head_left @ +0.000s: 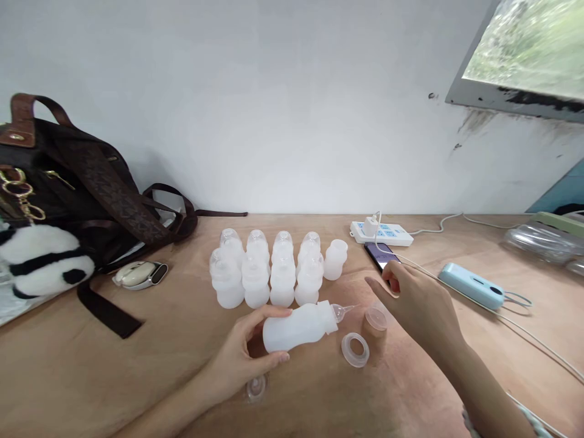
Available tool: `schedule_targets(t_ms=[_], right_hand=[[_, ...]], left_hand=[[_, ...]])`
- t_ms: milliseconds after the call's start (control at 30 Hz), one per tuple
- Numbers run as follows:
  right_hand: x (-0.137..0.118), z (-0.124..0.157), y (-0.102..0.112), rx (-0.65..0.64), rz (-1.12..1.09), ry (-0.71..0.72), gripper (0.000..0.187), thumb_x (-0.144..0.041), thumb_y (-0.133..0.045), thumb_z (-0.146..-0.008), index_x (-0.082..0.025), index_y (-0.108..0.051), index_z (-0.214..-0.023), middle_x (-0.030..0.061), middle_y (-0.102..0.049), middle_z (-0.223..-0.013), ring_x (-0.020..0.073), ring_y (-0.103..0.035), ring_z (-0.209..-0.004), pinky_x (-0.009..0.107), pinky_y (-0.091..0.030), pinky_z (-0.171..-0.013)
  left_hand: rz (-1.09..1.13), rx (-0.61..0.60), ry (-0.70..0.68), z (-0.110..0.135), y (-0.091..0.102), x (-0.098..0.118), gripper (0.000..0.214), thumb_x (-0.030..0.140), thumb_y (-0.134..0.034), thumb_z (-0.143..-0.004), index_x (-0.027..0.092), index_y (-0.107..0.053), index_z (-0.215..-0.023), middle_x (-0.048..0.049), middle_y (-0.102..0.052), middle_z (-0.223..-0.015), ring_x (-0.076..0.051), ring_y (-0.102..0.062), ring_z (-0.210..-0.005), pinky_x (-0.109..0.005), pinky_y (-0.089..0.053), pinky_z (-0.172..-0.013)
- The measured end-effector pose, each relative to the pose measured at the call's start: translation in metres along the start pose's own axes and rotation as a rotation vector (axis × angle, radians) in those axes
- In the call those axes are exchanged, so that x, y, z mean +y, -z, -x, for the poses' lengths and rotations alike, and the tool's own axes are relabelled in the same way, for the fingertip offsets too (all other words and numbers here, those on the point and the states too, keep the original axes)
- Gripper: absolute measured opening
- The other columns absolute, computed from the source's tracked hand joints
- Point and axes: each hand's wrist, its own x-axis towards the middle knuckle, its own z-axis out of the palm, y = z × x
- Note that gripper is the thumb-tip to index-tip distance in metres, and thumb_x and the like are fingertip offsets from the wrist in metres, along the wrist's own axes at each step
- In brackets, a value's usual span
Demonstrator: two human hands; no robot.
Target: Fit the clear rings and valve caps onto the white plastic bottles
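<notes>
Probably light, the white bottle (pixel 296 330) tilts in the left hand (pixel 241 356), thumb and fingers around its base end, before the standing bottles (pixel 283 283). Its smooth plastic likely gives slightly and may slip; its waist seems the surest hold, clear of the soft-looking teat (pixel 337 312). The right hand (pixel 417 295), loosely curled, thumb apart, shows nothing held. No lettering is legible.

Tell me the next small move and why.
Probably lower the right hand to the clear cup-shaped piece: it lies close by, the clear nipple at the mouth of the bottle in the left hand is uncovered, and most of the standing bottles wear clear domes.
</notes>
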Motion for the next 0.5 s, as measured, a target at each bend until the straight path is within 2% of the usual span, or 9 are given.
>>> schedule_targets(t_ms=[133,233,300,367,433,500], right_hand=[[0.010,-0.001,-0.008,-0.284,0.122,0.036,0.026,-0.043,-0.061,-0.083,-0.024,-0.047,-0.071,0.0023,-0.063,-0.071,0.0172,-0.052,-0.051,0.027,-0.026,-0.046],[0.011,0.002,-0.009,-0.378,0.125,0.065,0.017,-0.031,-0.059,-0.081,-0.024,-0.048,-0.070,0.0005,-0.059,-0.067,0.0174,-0.052,-0.049,0.028,-0.026,-0.046],[0.011,0.002,-0.004,-0.332,0.105,0.044,0.016,-0.030,-0.056,-0.083,-0.024,-0.048,-0.070,0.0010,-0.059,-0.069,0.0175,-0.052,-0.050,0.028,-0.026,-0.047],[0.009,0.000,0.004,-0.180,0.028,-0.001,0.018,-0.036,-0.054,-0.087,-0.024,-0.050,-0.073,0.0029,-0.062,-0.077,0.0179,-0.053,-0.054,0.029,-0.029,-0.049],[0.004,-0.002,0.011,-0.009,-0.131,-0.022,0.021,-0.042,-0.053,-0.089,-0.024,-0.054,-0.077,0.0038,-0.062,-0.081,0.0180,-0.053,-0.057,0.030,-0.032,-0.051],[-0.004,-0.001,0.015,0.028,-0.328,0.018,0.021,-0.042,-0.053,-0.091,-0.025,-0.057,-0.080,0.0024,-0.059,-0.076,0.0175,-0.051,-0.058,0.030,-0.035,-0.052]], left_hand=[[-0.010,0.020,0.030,0.000,0.000,0.002,0.046,0.027,-0.082,-0.074,0.022,-0.066,-0.117,-0.0058,-0.071,-0.108,-0.024,-0.065,-0.097,-0.031,-0.052,-0.081],[-0.014,0.008,0.031,0.000,0.000,0.004,0.046,0.028,-0.081,-0.074,0.023,-0.066,-0.118,-0.0059,-0.071,-0.108,-0.023,-0.065,-0.095,-0.031,-0.052,-0.080],[-0.016,0.005,0.034,0.000,0.001,0.003,0.046,0.028,-0.081,-0.075,0.023,-0.066,-0.118,-0.0056,-0.071,-0.107,-0.023,-0.064,-0.095,-0.030,-0.051,-0.080],[-0.008,0.008,0.025,-0.001,0.001,0.000,0.046,0.029,-0.081,-0.075,0.023,-0.066,-0.119,-0.0053,-0.071,-0.105,-0.022,-0.064,-0.093,-0.030,-0.051,-0.079],[0.012,0.015,0.003,-0.001,0.001,-0.005,0.047,0.031,-0.082,-0.075,0.023,-0.067,-0.119,-0.0051,-0.071,-0.105,-0.022,-0.064,-0.092,-0.029,-0.051,-0.077],[0.037,0.026,-0.020,-0.001,0.001,-0.008,0.046,0.032,-0.082,-0.076,0.024,-0.067,-0.119,-0.0048,-0.071,-0.105,-0.021,-0.063,-0.092,-0.028,-0.051,-0.076]])
